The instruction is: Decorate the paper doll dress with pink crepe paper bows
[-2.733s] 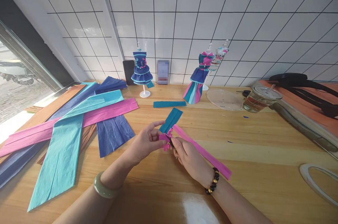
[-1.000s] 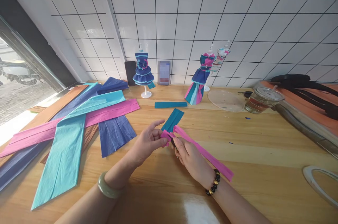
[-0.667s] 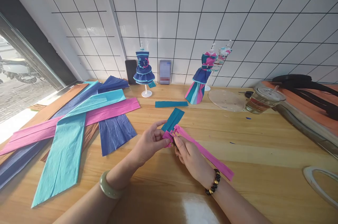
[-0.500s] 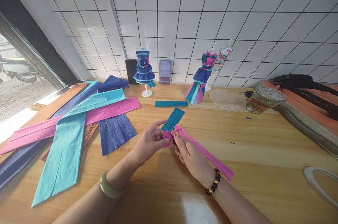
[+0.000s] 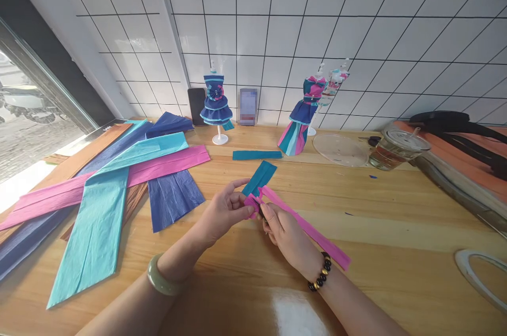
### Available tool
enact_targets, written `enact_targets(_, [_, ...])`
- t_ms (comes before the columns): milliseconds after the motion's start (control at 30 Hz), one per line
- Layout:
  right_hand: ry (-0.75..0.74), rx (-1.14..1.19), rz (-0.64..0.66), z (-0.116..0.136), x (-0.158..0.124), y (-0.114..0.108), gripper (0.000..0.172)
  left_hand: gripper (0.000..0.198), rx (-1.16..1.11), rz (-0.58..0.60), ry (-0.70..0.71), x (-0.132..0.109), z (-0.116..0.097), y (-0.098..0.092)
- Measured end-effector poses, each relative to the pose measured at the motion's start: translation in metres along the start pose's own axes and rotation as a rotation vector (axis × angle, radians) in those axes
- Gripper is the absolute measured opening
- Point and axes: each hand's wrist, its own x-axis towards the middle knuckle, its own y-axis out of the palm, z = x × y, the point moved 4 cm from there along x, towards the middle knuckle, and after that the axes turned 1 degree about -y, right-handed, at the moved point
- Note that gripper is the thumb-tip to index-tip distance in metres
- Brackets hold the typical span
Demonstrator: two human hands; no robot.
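Pink paper (image 5: 251, 203), seemingly cut only partway, is between the hands above the desk (image 5: 222, 288): the left hand (image 5: 224, 212) pinches it, the right hand (image 5: 285, 233) clasps a dark tool (image 5: 261, 212) against it. A teal strip (image 5: 261, 176) lies unheld.

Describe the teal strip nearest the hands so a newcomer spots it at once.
Below the tiled wall, on the wooden table, find the left hand. Just beyond it is the nearer teal strip; unlike the farther teal strip, which parallels the wall, it slants diagonally.
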Motion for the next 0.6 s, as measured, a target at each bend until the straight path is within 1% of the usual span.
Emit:
enact_targets(167, [0.005, -0.003, 0.026, 0.0021, -0.0002, -0.0002, 0.049, 0.058, 0.033, -0.010, -0.004, -0.0002, -0.0015, -0.0016])
enact_targets(600, [0.015, -0.019, 0.027, -0.0020, 0.0004, 0.0000, 0.049, 0.061, 0.059, -0.040, -0.018, 0.0000, -0.0031, -0.0037])
